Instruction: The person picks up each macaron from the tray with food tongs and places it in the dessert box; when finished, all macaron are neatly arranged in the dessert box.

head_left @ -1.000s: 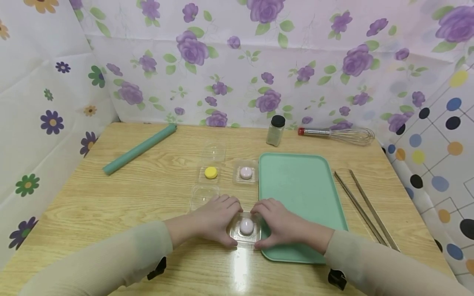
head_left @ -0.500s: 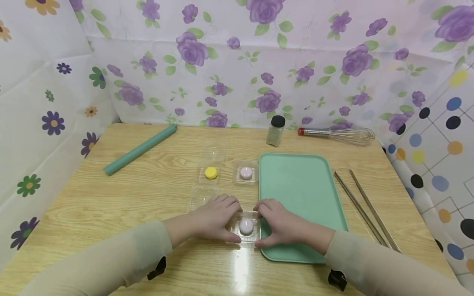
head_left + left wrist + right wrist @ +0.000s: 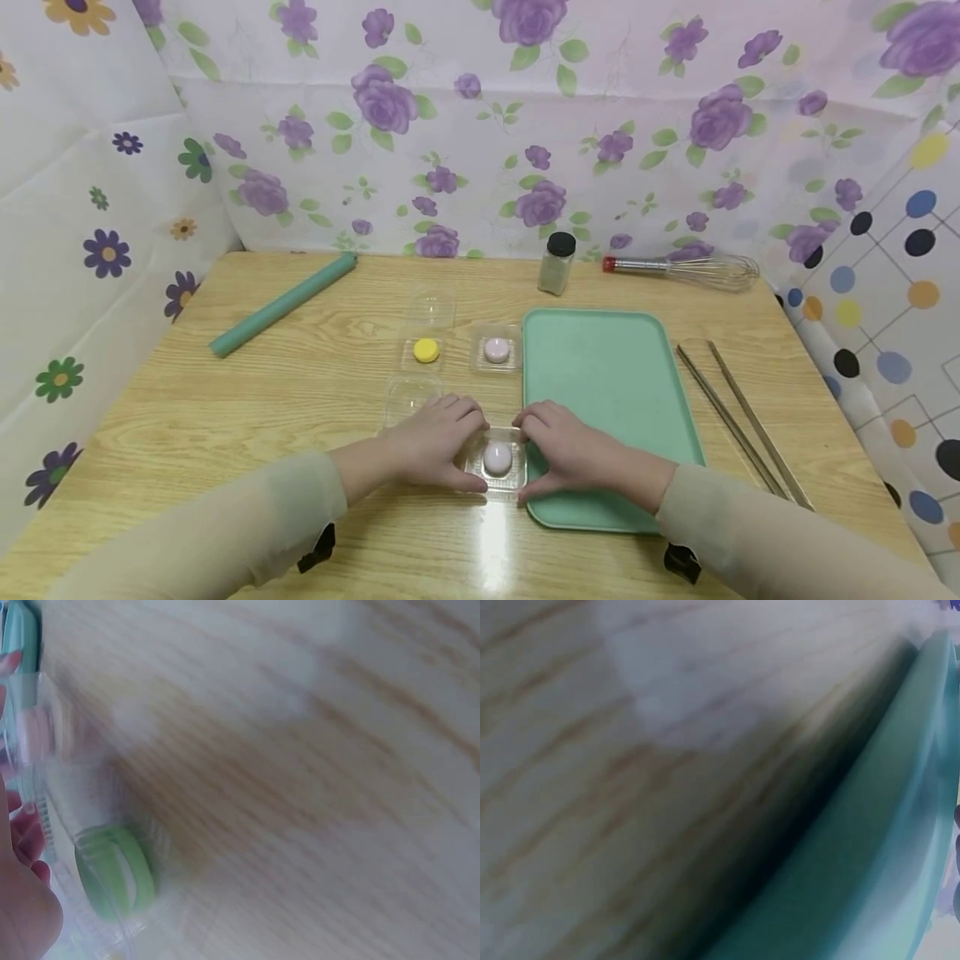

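Note:
A pale lilac macaron lies in a small clear plastic box at the front of the table. My left hand holds the box's left side, fingers at the far corner and thumb at the near one. On the opposite side my right hand grips the right edge, its wrist above the green tray. Under the left hand, a green macaron sits in another clear box, hidden from the head view; a raised clear lid shows behind that hand. The right wrist view shows mostly table and tray rim.
Farther back are a yellow macaron in an opened clear box and a second lilac macaron in a box. A green roll lies left. A jar, a whisk and metal tongs lie around the tray.
My left thumb has shifted right along the box's near edge. The right fingertips have moved slightly right. The box and the other things stay in place.

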Demonstrator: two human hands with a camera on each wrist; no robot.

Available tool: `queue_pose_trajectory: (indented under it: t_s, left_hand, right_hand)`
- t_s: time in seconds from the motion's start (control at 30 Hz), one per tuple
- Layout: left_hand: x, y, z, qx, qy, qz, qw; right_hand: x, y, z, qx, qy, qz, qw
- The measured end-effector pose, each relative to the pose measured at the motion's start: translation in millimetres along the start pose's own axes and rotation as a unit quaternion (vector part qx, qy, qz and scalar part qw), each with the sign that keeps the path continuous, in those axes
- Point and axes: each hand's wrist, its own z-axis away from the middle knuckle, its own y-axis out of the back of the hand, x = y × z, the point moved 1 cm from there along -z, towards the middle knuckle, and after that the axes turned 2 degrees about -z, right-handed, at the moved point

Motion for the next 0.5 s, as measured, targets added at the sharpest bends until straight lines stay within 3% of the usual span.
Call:
queue_pose_trajectory:
  t_s: [0.17, 0.37, 0.5]
  left_hand:
    - [-0.1, 0.0, 2.1, 0.014, 0.011, 0.009, 0.9998]
    - [-0.5, -1.0, 2.0, 0.022, 0.035, -0.003, 0.9992]
    - [-0.2, -1.1, 3.7, 0.025, 0.043, 0.010, 0.9987]
  right_hand:
    - [0.6, -2.0, -0.6, 0.006, -0.011, -0.001, 0.9999]
    - [-0.2, -0.2, 2.1, -0.009, -0.063, -0.071, 0.9954]
    - [-2.1, 0.2, 0.0, -0.011, -0.077, -0.091, 0.9928]
